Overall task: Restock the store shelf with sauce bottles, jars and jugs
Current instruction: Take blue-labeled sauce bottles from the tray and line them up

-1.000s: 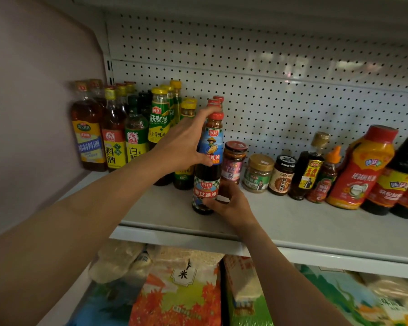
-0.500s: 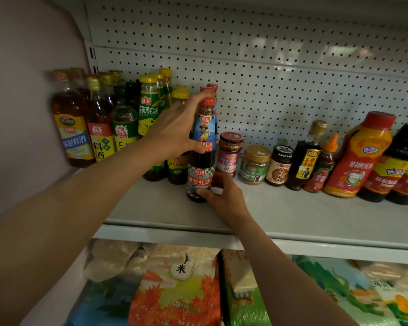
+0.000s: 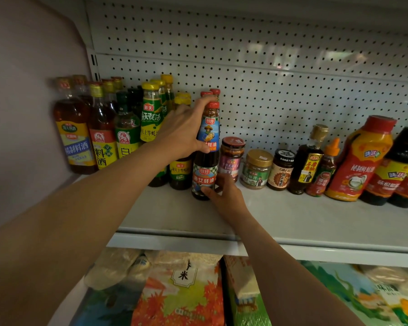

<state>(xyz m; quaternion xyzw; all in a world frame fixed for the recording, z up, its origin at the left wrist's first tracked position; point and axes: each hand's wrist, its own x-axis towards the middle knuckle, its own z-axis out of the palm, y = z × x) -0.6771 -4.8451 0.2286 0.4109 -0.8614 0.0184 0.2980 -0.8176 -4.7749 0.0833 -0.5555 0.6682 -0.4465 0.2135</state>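
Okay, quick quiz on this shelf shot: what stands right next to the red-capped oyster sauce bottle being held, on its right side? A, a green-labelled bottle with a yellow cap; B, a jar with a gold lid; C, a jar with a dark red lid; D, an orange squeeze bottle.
C: the jar with the dark red lid stands immediately right of the oyster sauce bottle, which the left hand grips high and the right hand holds low.

oyster sauce bottle [image 3: 206, 149] set back, base now on shelf [image 3: 292, 222]
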